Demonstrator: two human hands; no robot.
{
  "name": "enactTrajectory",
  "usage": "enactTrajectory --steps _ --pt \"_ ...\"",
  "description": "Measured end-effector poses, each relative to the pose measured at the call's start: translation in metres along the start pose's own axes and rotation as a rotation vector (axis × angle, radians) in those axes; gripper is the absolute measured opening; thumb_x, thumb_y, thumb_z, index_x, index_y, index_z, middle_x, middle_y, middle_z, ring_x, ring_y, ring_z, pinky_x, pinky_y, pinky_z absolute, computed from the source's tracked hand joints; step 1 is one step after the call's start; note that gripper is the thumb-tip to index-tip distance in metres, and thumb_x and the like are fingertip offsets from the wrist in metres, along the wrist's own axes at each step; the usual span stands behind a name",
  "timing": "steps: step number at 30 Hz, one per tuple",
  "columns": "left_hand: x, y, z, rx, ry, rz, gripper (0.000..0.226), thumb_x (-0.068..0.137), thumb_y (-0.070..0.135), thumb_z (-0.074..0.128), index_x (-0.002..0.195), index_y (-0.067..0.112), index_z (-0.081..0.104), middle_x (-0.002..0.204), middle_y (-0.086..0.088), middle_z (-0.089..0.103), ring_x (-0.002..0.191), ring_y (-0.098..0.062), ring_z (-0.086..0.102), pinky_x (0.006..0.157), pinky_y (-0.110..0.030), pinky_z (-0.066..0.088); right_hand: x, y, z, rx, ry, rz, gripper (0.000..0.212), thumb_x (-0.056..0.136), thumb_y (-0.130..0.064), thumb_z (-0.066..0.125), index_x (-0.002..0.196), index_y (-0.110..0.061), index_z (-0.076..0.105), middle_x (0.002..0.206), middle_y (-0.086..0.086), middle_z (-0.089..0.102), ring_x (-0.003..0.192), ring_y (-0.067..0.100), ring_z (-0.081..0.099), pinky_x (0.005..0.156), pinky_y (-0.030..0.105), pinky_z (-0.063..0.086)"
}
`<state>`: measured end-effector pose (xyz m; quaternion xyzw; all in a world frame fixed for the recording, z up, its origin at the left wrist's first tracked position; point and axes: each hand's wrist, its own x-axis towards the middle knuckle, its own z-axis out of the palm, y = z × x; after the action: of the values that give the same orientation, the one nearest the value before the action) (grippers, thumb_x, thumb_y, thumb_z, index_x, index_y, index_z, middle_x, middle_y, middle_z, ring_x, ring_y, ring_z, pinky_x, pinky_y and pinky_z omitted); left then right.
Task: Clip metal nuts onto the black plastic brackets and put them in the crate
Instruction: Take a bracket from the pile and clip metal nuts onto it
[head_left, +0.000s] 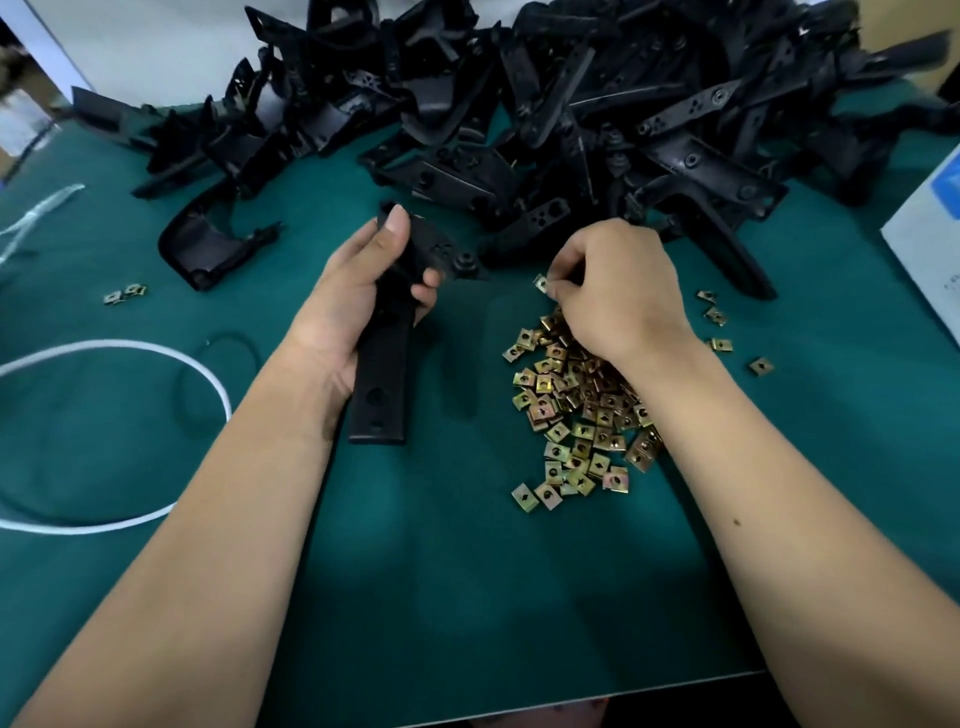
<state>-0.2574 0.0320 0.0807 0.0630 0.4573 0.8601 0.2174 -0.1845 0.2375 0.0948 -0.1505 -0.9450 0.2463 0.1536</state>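
Observation:
My left hand (358, 291) grips a long black plastic bracket (382, 379) above the green mat, its flat end with holes pointing toward me. My right hand (618, 291) hovers over the far end of a heap of brass-coloured metal clip nuts (576, 415) and pinches one clip nut (542, 283) at its fingertips. The two hands are apart, the nut a short way right of the bracket's upper end. A big pile of black brackets (545, 114) fills the back of the table. No crate is in view.
A green mat (441, 571) covers the table; its front edge runs along the bottom. A white cable loop (156, 358) lies at left, two loose nuts (124, 293) near it. A white box (930, 234) stands at right. Stray nuts (719, 332) lie beside the heap.

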Motion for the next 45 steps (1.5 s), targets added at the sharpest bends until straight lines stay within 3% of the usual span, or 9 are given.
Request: enactTrajectory --steps 6,10,15,21,28,33,39,43,45 --pt "-0.001 0.003 -0.002 -0.092 0.040 -0.049 0.021 0.098 0.026 0.068 0.091 0.015 0.051 0.079 -0.003 0.063 0.062 -0.014 0.056 0.052 -0.016 0.044 0.003 0.008 0.001 0.121 0.015 -0.036 0.010 0.091 -0.010 0.073 0.089 -0.018 0.077 0.092 -0.005 0.071 0.088 0.016 0.067 0.084 0.035 0.057" --pt "-0.002 0.001 0.003 0.094 -0.014 -0.017 0.018 0.099 0.024 0.066 0.088 0.015 0.054 0.081 -0.003 0.066 0.063 -0.016 0.059 0.052 -0.017 0.048 0.007 0.007 0.002 0.351 0.012 -0.060 0.010 0.089 -0.009 0.074 0.086 -0.018 0.073 0.080 -0.011 0.071 0.075 0.003 0.066 0.069 0.010 0.049" --pt "-0.005 0.002 0.006 0.207 -0.080 0.002 0.016 0.099 0.021 0.066 0.085 0.018 0.058 0.081 -0.005 0.067 0.060 -0.018 0.062 0.052 -0.019 0.051 0.002 -0.002 0.002 0.745 -0.107 -0.083 0.020 0.091 -0.005 0.072 0.103 -0.021 0.075 0.084 -0.001 0.077 0.088 0.014 0.071 0.079 0.022 0.051" --pt "-0.008 0.003 0.007 0.260 -0.147 -0.020 0.013 0.102 0.019 0.060 0.102 0.009 0.053 0.081 -0.009 0.065 0.061 -0.019 0.061 0.054 -0.020 0.051 0.000 -0.008 0.006 1.047 -0.229 -0.004 0.014 0.089 -0.004 0.076 0.099 -0.013 0.081 0.090 0.004 0.076 0.086 0.015 0.067 0.083 0.030 0.055" --pt "-0.007 0.004 0.007 0.252 -0.097 -0.055 0.014 0.102 0.021 0.059 0.096 0.010 0.054 0.082 -0.011 0.063 0.061 -0.020 0.059 0.050 -0.019 0.047 -0.001 -0.007 0.014 0.740 -0.021 -0.059 0.006 0.090 -0.012 0.078 0.089 -0.018 0.080 0.079 -0.011 0.075 0.074 0.000 0.066 0.070 0.014 0.049" --pt "-0.002 0.018 -0.003 -0.256 0.034 -0.061 0.015 0.096 0.022 0.060 0.089 0.010 0.055 0.081 -0.008 0.060 0.056 -0.016 0.052 0.047 -0.016 0.041 -0.002 -0.005 0.013 0.364 -0.028 -0.232 0.011 0.093 -0.014 0.073 0.099 -0.019 0.081 0.090 -0.015 0.071 0.080 -0.006 0.063 0.075 0.006 0.045" --pt "0.001 0.023 -0.018 -0.667 0.011 0.013 0.021 0.101 0.022 0.055 0.093 0.004 0.052 0.082 -0.011 0.052 0.059 -0.017 0.053 0.048 -0.020 0.046 -0.007 -0.022 0.029 -0.044 -0.170 -0.464 0.043 0.102 -0.031 0.062 0.144 -0.027 0.060 0.130 0.000 0.058 0.121 0.025 0.041 0.106 0.038 0.040" --pt "0.001 0.023 -0.020 -0.676 0.042 0.044 0.022 0.101 0.022 0.055 0.091 0.002 0.053 0.079 -0.012 0.055 0.058 -0.017 0.053 0.048 -0.021 0.045 -0.011 -0.038 0.041 -0.227 -0.300 -0.601 0.052 0.106 -0.027 0.050 0.157 -0.031 0.040 0.167 -0.010 0.027 0.147 0.025 0.023 0.108 0.048 0.031" --pt "0.001 0.022 -0.020 -0.642 0.057 0.044 0.022 0.099 0.023 0.056 0.091 0.002 0.053 0.079 -0.012 0.055 0.058 -0.017 0.053 0.049 -0.020 0.044 -0.010 -0.040 0.041 -0.220 -0.323 -0.608 0.046 0.106 -0.022 0.050 0.151 -0.029 0.049 0.162 -0.012 0.038 0.147 0.020 0.029 0.113 0.045 0.025"
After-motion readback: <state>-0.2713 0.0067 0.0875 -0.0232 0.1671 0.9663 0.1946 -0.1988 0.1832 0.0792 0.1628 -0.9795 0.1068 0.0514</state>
